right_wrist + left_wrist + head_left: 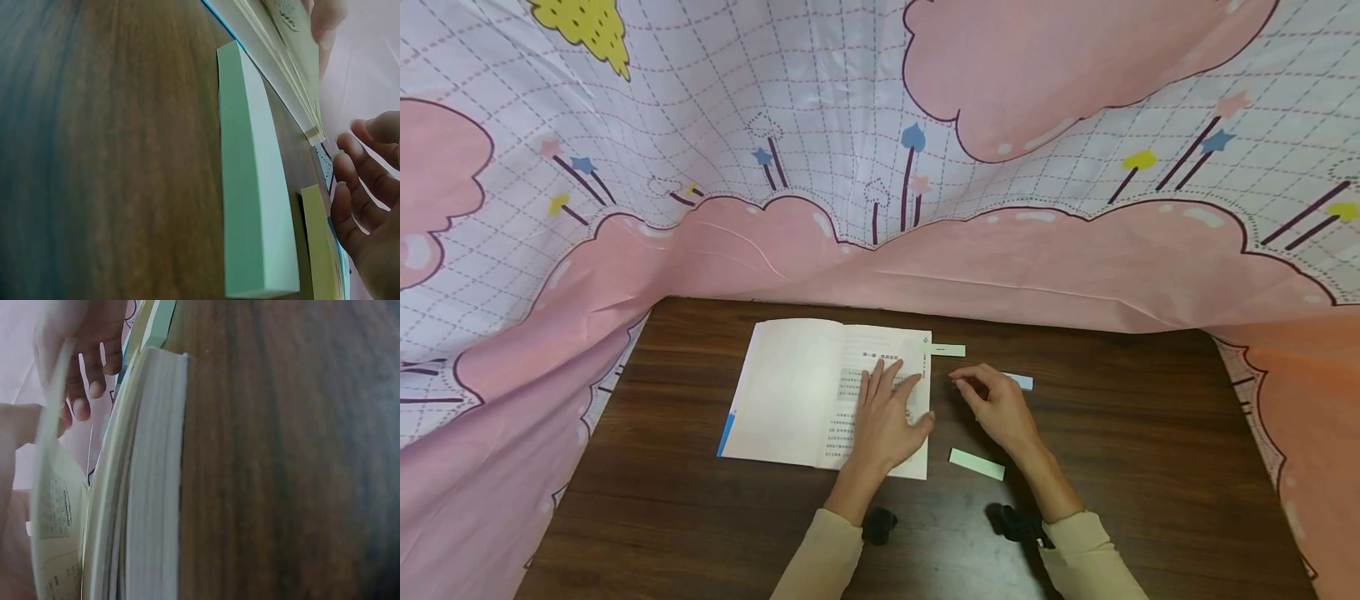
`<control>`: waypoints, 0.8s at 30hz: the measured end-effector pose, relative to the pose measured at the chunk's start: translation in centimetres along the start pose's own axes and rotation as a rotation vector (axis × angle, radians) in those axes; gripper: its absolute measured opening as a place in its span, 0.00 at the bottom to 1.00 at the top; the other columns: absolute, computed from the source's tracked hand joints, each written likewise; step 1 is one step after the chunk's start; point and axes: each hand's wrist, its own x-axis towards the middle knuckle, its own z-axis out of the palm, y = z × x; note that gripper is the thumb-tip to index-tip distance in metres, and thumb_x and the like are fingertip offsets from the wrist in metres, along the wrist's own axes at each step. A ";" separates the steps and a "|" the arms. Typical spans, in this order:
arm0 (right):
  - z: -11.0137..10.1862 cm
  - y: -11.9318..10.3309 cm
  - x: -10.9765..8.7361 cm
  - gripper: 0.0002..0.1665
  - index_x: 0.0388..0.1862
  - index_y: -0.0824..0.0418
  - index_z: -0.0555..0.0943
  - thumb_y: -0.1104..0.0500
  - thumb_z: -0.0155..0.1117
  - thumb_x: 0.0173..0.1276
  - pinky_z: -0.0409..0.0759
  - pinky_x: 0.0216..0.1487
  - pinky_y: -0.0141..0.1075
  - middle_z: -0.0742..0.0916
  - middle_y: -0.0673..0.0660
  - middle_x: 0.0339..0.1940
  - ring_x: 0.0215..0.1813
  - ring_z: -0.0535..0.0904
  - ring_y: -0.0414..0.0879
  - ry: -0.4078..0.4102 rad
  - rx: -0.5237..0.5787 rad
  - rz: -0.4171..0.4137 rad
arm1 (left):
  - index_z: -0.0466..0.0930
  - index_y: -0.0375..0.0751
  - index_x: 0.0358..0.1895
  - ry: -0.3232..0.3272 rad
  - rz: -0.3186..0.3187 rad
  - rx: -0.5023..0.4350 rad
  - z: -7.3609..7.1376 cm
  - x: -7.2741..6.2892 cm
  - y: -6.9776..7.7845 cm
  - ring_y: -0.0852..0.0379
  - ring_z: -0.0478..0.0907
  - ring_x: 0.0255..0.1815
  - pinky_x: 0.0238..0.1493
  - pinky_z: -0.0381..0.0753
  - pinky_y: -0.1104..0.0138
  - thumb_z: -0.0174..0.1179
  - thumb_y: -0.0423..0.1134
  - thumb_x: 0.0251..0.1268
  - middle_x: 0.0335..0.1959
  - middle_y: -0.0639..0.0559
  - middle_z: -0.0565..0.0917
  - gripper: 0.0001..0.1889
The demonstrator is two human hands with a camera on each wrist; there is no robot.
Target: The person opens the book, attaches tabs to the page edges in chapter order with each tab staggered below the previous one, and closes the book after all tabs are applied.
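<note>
An open book (790, 392) lies on the table, its left page blank and its right page printed. My left hand (887, 417) rests on the printed page with fingers extended and thumb near the outer edge; in the left wrist view a page (53, 456) bows up from the stack. A pale green strip (948, 350) with a dark mark sticks out past the book's upper right edge. Just right of the book hovers my right hand (1000, 408), fingers bent, thumb and index tips close together, with nothing visible between them. Nearest it are a blue sticky-note pad (1019, 381) and a yellow one (320, 244).
A green sticky-note pad (977, 464) lies on the table right of the book's lower corner. Dark wood tabletop (1157, 433) extends to the right. A pink patterned cloth (985, 275) hangs around the back and sides. Black wrist devices (878, 527) sit under both forearms.
</note>
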 end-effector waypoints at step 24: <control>2.2 -2.2 0.9 0.11 0.45 0.59 0.88 0.56 0.62 0.73 0.76 0.30 0.32 0.90 0.52 0.33 0.30 0.81 0.47 -0.117 0.172 0.182 | 0.72 0.46 0.68 0.018 0.023 0.041 0.3 -0.2 0.0 0.40 0.53 0.78 0.77 0.48 0.48 0.69 0.60 0.52 0.73 0.43 0.64 0.40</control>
